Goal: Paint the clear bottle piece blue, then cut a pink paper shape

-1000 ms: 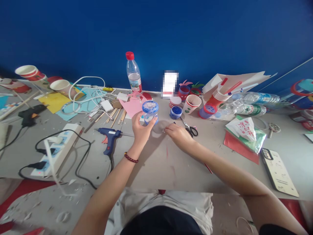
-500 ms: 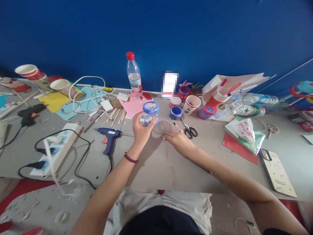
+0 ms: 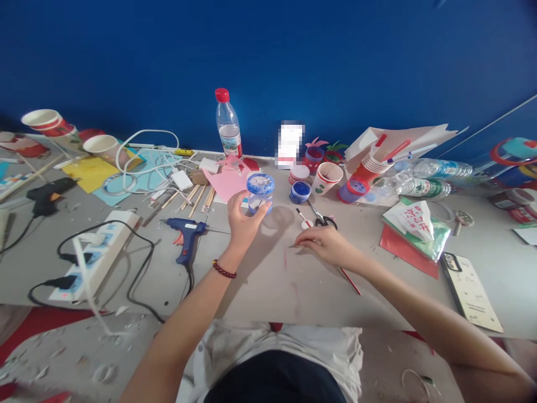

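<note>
My left hand (image 3: 243,218) grips a small clear plastic cup (image 3: 260,202) with blue-painted rims, held upright above the table. Low over the tabletop is my right hand (image 3: 323,243), fingers drawn together; a tiny thin piece seems to be at the fingertips, too small to name. A paintbrush (image 3: 350,281) with a red handle runs beneath this hand, its middle hidden. Just beyond lie black-handled scissors (image 3: 326,221), partly covered by the hand. An open jar of blue paint (image 3: 300,192) stands behind them.
A blue glue gun (image 3: 187,235) and its cable lie left of my left hand, near a white power strip (image 3: 100,252). Behind stand a red-capped bottle (image 3: 229,126) and a paper cup (image 3: 327,179). A phone (image 3: 472,291) lies at the right.
My right hand has moved right and slightly toward me, uncovering more of the paintbrush near its tip and handle end. My left hand still holds the cup in nearly the same place.
</note>
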Tool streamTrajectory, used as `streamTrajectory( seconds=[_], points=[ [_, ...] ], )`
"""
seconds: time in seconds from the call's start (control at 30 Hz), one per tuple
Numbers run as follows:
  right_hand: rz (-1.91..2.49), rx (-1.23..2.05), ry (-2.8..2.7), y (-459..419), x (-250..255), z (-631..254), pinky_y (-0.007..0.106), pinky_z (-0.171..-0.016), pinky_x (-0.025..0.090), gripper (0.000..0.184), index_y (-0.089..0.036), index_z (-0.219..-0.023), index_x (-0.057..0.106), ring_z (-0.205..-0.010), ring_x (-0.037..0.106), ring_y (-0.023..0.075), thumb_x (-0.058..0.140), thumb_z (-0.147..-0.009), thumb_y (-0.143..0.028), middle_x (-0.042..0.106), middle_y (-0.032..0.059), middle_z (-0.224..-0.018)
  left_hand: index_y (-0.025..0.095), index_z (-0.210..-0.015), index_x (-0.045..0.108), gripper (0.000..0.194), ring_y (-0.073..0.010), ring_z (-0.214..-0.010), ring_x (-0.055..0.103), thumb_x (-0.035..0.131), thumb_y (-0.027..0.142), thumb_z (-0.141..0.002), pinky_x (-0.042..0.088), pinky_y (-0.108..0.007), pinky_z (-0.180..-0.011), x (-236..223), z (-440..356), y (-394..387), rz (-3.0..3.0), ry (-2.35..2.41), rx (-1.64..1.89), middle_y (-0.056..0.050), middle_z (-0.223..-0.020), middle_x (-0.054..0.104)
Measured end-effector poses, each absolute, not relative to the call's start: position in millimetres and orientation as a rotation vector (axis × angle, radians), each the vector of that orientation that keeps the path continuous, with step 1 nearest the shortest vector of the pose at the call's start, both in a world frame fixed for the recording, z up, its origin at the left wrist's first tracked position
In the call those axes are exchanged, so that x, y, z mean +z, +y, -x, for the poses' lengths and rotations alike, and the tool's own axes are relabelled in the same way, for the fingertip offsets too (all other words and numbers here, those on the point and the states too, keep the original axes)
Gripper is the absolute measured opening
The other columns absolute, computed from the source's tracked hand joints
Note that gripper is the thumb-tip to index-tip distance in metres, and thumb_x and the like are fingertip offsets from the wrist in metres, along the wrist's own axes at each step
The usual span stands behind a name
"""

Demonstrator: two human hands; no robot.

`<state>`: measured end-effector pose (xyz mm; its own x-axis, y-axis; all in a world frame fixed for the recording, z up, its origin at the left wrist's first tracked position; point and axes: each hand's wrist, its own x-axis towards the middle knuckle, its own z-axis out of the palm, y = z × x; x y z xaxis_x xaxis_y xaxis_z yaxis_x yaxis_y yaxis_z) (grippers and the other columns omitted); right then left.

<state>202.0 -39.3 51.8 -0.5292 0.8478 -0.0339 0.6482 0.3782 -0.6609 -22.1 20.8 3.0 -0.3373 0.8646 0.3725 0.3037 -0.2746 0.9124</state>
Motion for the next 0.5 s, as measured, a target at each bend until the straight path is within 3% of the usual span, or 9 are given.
streamTrajectory(
  seconds=[0.13, 0.27, 0.5],
  points=[
    [1.533, 1.2, -1.958, -25.0, 50.5, -206.3, 0.028, -0.073, 0.057, 0.019, -0.022, -0.09, 0.074, -0.075, 0.072, 0.0163, 0.055, -0.088, -0.024, 0.077, -0.0001, -0.083, 0.022, -0.104, 0.063, 0.045, -0.0242, -0.114, 0.06, 0.083, 0.041, -0.067, 0.047, -0.045, -0.104, 1.3, 21.6, 22.9, -1.418, 1.523, 1.663, -0.007, -0.114, 0.065],
    [1.556, 1.469, -1.827, -14.3, 41.8, -205.2, 0.027, -0.069, 0.055, 0.018, -0.019, -0.091, 0.074, -0.071, 0.071, 0.0157, 0.057, -0.085, -0.025, 0.076, 0.0009, -0.078, 0.022, -0.103, 0.063, 0.045, -0.0238, -0.114, 0.061, 0.082, 0.042, -0.068, 0.047, -0.044, -0.104, 0.4, 21.2, 23.7, -1.419, 1.518, 1.681, -0.007, -0.113, 0.065],
    [1.594, 1.532, -1.711, -9.8, 36.1, -199.4, 0.027, -0.067, 0.056, 0.017, -0.019, -0.094, 0.073, -0.066, 0.07, 0.0141, 0.062, -0.081, -0.02, 0.076, 0.001, -0.083, 0.023, -0.104, 0.063, 0.044, -0.0239, -0.114, 0.061, 0.082, 0.042, -0.069, 0.047, -0.044, -0.104, 2.3, 21.9, 22.2, -1.441, 1.528, 1.66, -0.007, -0.115, 0.065]
  ],
)
